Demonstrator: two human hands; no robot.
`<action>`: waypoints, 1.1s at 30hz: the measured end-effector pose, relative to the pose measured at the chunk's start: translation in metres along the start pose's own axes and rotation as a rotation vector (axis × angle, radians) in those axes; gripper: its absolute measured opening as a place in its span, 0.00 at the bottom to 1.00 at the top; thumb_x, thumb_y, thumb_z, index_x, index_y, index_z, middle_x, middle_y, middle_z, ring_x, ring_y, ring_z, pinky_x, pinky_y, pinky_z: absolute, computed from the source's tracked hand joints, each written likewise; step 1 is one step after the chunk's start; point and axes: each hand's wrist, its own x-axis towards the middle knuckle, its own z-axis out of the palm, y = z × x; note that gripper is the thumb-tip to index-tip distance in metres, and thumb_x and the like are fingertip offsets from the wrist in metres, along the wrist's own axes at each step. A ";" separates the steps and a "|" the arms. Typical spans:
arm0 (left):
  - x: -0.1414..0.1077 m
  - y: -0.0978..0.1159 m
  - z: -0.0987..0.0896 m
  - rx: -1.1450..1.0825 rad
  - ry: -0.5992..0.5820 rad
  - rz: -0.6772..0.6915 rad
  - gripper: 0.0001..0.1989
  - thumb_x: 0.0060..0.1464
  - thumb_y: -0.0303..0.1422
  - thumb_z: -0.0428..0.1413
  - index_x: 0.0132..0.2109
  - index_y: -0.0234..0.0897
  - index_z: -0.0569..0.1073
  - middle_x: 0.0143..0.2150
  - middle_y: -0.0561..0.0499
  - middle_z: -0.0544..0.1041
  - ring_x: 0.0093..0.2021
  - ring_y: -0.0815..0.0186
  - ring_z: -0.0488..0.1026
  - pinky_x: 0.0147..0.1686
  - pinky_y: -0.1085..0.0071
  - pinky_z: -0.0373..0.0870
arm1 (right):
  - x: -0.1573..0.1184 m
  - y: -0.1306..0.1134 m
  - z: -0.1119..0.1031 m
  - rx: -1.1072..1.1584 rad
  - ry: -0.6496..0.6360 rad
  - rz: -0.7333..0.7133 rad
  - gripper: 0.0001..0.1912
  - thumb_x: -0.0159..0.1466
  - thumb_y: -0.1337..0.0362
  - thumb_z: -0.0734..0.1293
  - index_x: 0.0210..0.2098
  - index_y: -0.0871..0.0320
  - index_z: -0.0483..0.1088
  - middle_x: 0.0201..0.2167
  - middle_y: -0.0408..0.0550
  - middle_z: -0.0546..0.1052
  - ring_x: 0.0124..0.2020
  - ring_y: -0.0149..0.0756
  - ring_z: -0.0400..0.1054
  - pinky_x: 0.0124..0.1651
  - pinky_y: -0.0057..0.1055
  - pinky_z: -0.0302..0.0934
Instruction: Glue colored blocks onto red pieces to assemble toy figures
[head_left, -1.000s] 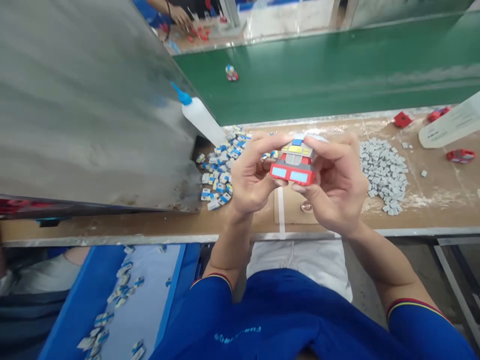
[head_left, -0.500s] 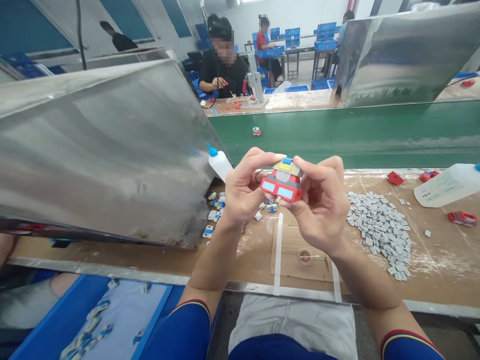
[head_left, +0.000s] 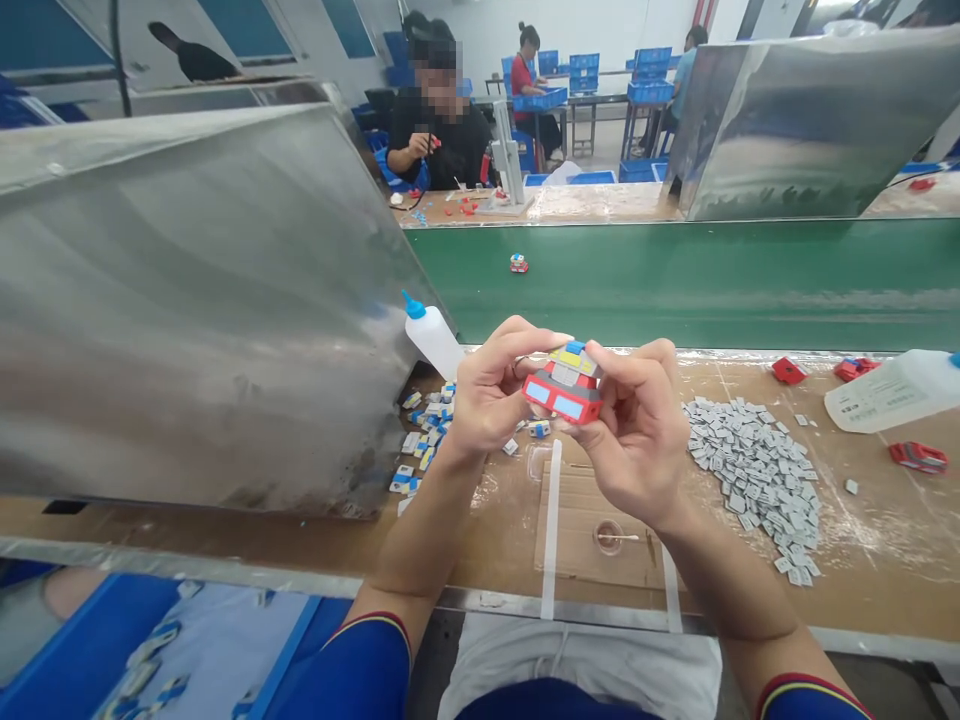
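A small red toy vehicle with pale blue windows and a grey, yellow and blue top is held up between both hands. My left hand grips its left side, thumb below and forefinger on top. On the right side my right hand pinches it the same way. Below the hands, a cardboard sheet is taped to the table and bears a small round dish with a swab across it. Small white, blue and yellow parts lie beside my left hand, and a pile of grey pieces lies right of my right hand.
A metal panel stands at the left, next to a white bottle with a blue tip. Another bottle leans at the right among red toys. Beyond runs a green belt; a person sits across it.
The view has shifted slightly, so the table and hands sit lower in it. Both hands still hold the toy, turned a little. The person across has raised a hand.
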 end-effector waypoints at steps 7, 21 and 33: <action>0.000 -0.001 -0.003 0.018 -0.015 0.015 0.22 0.58 0.48 0.74 0.58 0.54 0.87 0.38 0.52 0.76 0.29 0.74 0.73 0.22 0.80 0.70 | -0.001 -0.001 0.001 -0.051 0.002 -0.037 0.24 0.71 0.66 0.74 0.65 0.44 0.74 0.37 0.40 0.61 0.31 0.32 0.60 0.26 0.31 0.63; 0.001 -0.012 0.000 0.022 0.040 -0.046 0.26 0.53 0.58 0.74 0.53 0.51 0.88 0.38 0.51 0.75 0.27 0.74 0.67 0.22 0.76 0.68 | 0.005 0.010 -0.001 -0.082 -0.011 -0.048 0.24 0.73 0.61 0.74 0.67 0.43 0.74 0.41 0.41 0.65 0.28 0.28 0.58 0.23 0.28 0.64; 0.001 0.011 -0.014 -0.022 -0.123 -0.280 0.24 0.58 0.36 0.75 0.60 0.46 0.84 0.51 0.47 0.84 0.42 0.66 0.84 0.37 0.74 0.83 | 0.010 0.023 -0.011 -0.112 -0.131 -0.026 0.28 0.74 0.60 0.73 0.71 0.39 0.69 0.55 0.51 0.70 0.45 0.39 0.70 0.36 0.36 0.80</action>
